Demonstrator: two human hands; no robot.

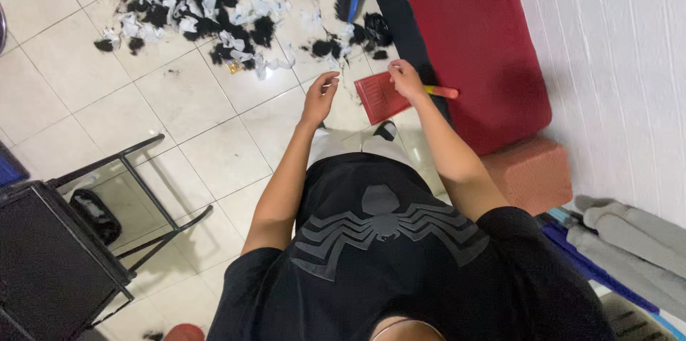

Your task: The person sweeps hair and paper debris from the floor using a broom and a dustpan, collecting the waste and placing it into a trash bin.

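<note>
While the person stands over the tiled floor (214, 148), the right hand (406, 78) rests on a red dustpan (380, 97), fingers curled over its rear edge near the handle (441, 91); it appears to grasp the pan, though the exact grip is hidden by the hand. The left hand (319, 95) hangs just beside the pan, loosely half-curled and holding nothing. The dustpan sits in front of the person's legs, between the two hands, beside a red bench (475, 48). Its long axis runs from the yellow-and-red handle, pointing toward the bench, to the flat tray, whose open lip seems to face down-left, away from the bench; the tilt cannot be told precisely. A thin plastic pan of this kind is judged light and stiff, smooth enough to slip, and best held by the handle. Beyond lies a pile (200, 5) of black and white scraps, well apart from the pan. A black chair (64, 241) stands at left.
</note>
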